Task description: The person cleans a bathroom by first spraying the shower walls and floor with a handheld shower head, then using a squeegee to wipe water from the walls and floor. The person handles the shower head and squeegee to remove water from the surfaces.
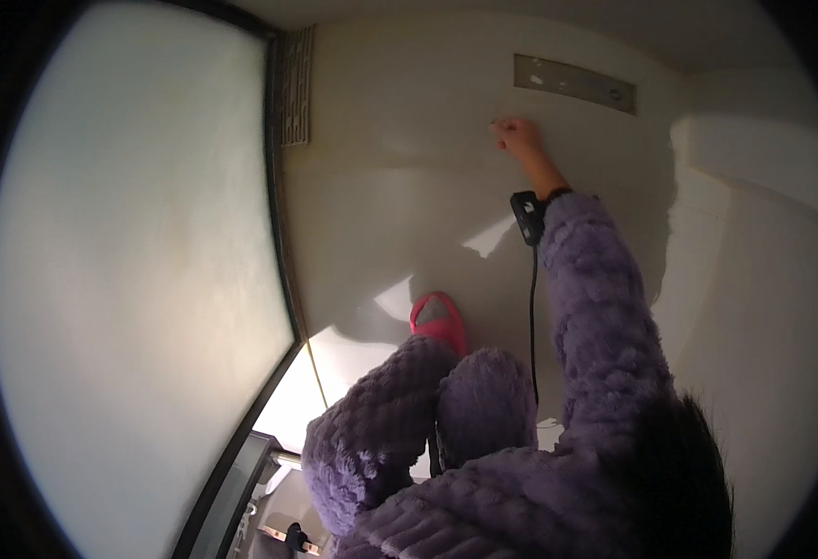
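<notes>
My right arm, in a fluffy purple sleeve (605, 289), stretches forward over the pale floor (400, 214). At its end my right hand (518, 136) is closed, its fingers curled together. Whatever they hold, if anything, is too small to make out. The nearest thing to the hand is a long metal drain cover (575, 84) set in the floor, just beyond it and to the right; hand and cover are apart. A black box-shaped device (526, 218) sits on my right wrist, and a black cable (534, 317) runs back from it. My left hand is out of view.
A frosted glass panel (139, 261) with a dark frame stands along the left. Beside its far end lies a grey slotted grille (297, 88). A pink slipper (439, 321) is on my foot below my bent purple-clad knees. A white curved fixture (744, 270) rises at right.
</notes>
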A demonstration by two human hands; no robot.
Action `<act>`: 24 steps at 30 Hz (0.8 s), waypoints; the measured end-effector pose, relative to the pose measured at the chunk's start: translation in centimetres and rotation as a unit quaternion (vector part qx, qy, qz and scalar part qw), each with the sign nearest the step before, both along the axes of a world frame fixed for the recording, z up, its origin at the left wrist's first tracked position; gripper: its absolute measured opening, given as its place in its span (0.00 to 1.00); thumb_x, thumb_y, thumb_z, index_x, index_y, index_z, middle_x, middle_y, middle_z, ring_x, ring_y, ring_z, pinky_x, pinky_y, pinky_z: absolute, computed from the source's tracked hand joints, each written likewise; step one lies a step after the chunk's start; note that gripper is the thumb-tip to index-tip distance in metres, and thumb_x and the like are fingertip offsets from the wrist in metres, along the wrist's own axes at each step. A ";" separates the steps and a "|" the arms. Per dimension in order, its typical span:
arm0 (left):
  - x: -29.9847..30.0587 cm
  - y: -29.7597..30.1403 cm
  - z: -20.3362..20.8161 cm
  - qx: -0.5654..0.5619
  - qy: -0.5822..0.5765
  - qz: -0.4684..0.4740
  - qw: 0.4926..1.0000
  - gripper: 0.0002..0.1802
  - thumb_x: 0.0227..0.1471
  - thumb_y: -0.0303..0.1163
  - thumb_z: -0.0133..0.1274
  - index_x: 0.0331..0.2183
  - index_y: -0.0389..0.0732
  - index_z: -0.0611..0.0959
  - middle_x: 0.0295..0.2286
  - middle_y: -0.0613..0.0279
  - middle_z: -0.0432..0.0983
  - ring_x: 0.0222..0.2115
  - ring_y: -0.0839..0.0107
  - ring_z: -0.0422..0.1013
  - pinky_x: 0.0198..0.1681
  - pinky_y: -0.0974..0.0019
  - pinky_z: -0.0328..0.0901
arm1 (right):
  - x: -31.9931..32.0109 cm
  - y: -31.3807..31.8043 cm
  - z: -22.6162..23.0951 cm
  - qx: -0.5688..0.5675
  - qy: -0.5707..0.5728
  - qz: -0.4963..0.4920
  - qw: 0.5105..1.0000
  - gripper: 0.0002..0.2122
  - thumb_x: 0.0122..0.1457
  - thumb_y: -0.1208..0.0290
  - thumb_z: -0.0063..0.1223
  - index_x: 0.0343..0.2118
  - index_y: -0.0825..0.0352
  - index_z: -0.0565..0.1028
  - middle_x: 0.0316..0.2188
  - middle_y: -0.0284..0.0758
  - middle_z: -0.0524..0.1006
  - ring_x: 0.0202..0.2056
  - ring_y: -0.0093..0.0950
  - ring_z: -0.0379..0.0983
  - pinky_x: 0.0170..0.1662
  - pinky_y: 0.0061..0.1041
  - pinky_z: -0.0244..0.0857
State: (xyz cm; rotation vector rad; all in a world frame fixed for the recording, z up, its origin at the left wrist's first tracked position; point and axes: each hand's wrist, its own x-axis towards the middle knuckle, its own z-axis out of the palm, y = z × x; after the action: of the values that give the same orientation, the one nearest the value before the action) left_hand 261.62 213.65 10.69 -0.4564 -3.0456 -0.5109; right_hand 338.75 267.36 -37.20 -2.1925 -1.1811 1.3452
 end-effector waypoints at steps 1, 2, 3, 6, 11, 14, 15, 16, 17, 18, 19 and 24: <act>-0.6 0.1 1.2 -0.011 0.004 0.004 1.000 0.29 0.59 0.42 0.41 0.57 0.39 0.60 0.59 0.52 0.49 0.56 0.58 0.55 0.56 0.61 0.55 | -1.1 0.1 1.7 -0.042 0.110 -0.013 0.993 0.13 0.53 0.60 0.56 0.27 0.67 0.75 0.24 0.33 0.74 0.29 0.22 0.72 0.32 0.23 0.67; -1.4 -0.2 2.7 -0.024 0.009 -0.002 1.000 0.29 0.59 0.42 0.41 0.57 0.39 0.60 0.59 0.52 0.49 0.56 0.58 0.55 0.56 0.61 0.55 | -2.6 -1.0 3.5 -0.066 0.233 -0.026 0.970 0.12 0.54 0.62 0.55 0.29 0.68 0.74 0.24 0.31 0.73 0.29 0.20 0.72 0.32 0.21 0.68; -2.8 0.2 2.9 -0.026 0.018 -0.019 0.999 0.29 0.59 0.42 0.41 0.57 0.39 0.60 0.59 0.52 0.49 0.56 0.58 0.55 0.56 0.61 0.55 | -3.7 -1.4 5.4 -0.059 0.258 -0.068 0.962 0.11 0.55 0.65 0.55 0.32 0.68 0.73 0.25 0.30 0.73 0.29 0.21 0.72 0.34 0.22 0.68; -4.7 -0.6 6.8 -0.140 0.100 -0.123 0.977 0.29 0.59 0.42 0.41 0.57 0.39 0.60 0.59 0.51 0.49 0.56 0.58 0.56 0.56 0.61 0.55 | -8.2 -6.5 11.8 -0.134 0.341 -0.040 0.930 0.09 0.55 0.71 0.53 0.37 0.68 0.70 0.28 0.30 0.73 0.29 0.22 0.72 0.38 0.21 0.69; -5.8 5.0 9.7 0.105 0.002 -0.065 0.992 0.28 0.58 0.42 0.43 0.56 0.37 0.64 0.56 0.52 0.57 0.54 0.67 0.59 0.55 0.64 0.56 | -15.4 -15.7 22.7 -0.170 0.513 0.039 0.840 0.10 0.59 0.71 0.47 0.42 0.68 0.70 0.24 0.31 0.71 0.26 0.22 0.70 0.33 0.21 0.67; -3.2 7.8 8.5 0.128 -0.066 -0.047 0.988 0.25 0.57 0.43 0.46 0.51 0.37 0.71 0.48 0.59 0.69 0.46 0.75 0.66 0.50 0.70 0.59 | -18.9 -21.4 29.6 -0.223 0.531 0.051 0.816 0.06 0.59 0.72 0.45 0.36 0.68 0.70 0.24 0.33 0.72 0.25 0.23 0.71 0.32 0.23 0.68; -1.4 7.7 8.1 0.102 -0.072 -0.062 0.990 0.24 0.57 0.43 0.46 0.50 0.36 0.73 0.45 0.62 0.72 0.43 0.76 0.67 0.48 0.71 0.60 | -19.4 -23.7 32.0 -0.268 0.488 0.045 0.829 0.06 0.58 0.73 0.44 0.35 0.68 0.71 0.26 0.33 0.72 0.26 0.23 0.71 0.34 0.24 0.69; -0.5 8.0 7.2 0.109 -0.090 -0.032 0.989 0.23 0.56 0.43 0.47 0.47 0.36 0.76 0.41 0.64 0.75 0.37 0.79 0.67 0.43 0.71 0.62 | -20.2 -25.6 34.3 -0.271 0.487 0.059 0.828 0.07 0.58 0.73 0.44 0.36 0.68 0.71 0.28 0.33 0.72 0.29 0.24 0.71 0.36 0.25 0.70; 0.4 8.3 6.9 0.051 -0.086 0.005 0.995 0.22 0.56 0.42 0.49 0.43 0.33 0.78 0.37 0.65 0.77 0.35 0.79 0.67 0.42 0.71 0.62 | -20.9 -27.8 36.5 -0.286 0.468 0.069 0.833 0.07 0.58 0.74 0.43 0.37 0.69 0.71 0.30 0.34 0.73 0.31 0.24 0.72 0.39 0.26 0.70; 1.0 9.4 5.6 0.011 -0.069 0.001 0.998 0.22 0.54 0.42 0.51 0.40 0.31 0.79 0.32 0.63 0.77 0.31 0.79 0.67 0.39 0.69 0.64 | -21.4 -29.6 38.6 -0.290 0.461 0.076 0.835 0.08 0.58 0.74 0.43 0.39 0.69 0.71 0.32 0.34 0.73 0.33 0.25 0.72 0.40 0.27 0.70; 1.9 8.8 5.3 -0.035 -0.051 -0.002 0.998 0.23 0.52 0.43 0.53 0.36 0.28 0.81 0.27 0.61 0.77 0.27 0.79 0.66 0.35 0.67 0.65 | -21.8 -31.9 40.4 -0.298 0.455 0.084 0.835 0.09 0.58 0.74 0.42 0.40 0.69 0.71 0.33 0.35 0.73 0.34 0.25 0.72 0.41 0.27 0.70; 4.0 9.5 3.6 0.142 -0.038 -0.244 0.959 0.20 0.47 0.39 0.58 0.35 0.30 0.81 0.31 0.55 0.79 0.32 0.69 0.73 0.37 0.65 0.66 | -25.1 -38.9 47.3 -0.328 0.460 0.080 0.821 0.16 0.58 0.76 0.45 0.49 0.75 0.66 0.42 0.44 0.72 0.45 0.35 0.71 0.48 0.33 0.68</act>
State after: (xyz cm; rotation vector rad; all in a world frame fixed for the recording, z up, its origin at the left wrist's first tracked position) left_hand 265.64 223.15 14.27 -1.1998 -2.8394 -0.9818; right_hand 313.68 228.51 10.07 -1.3273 -0.5380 2.7332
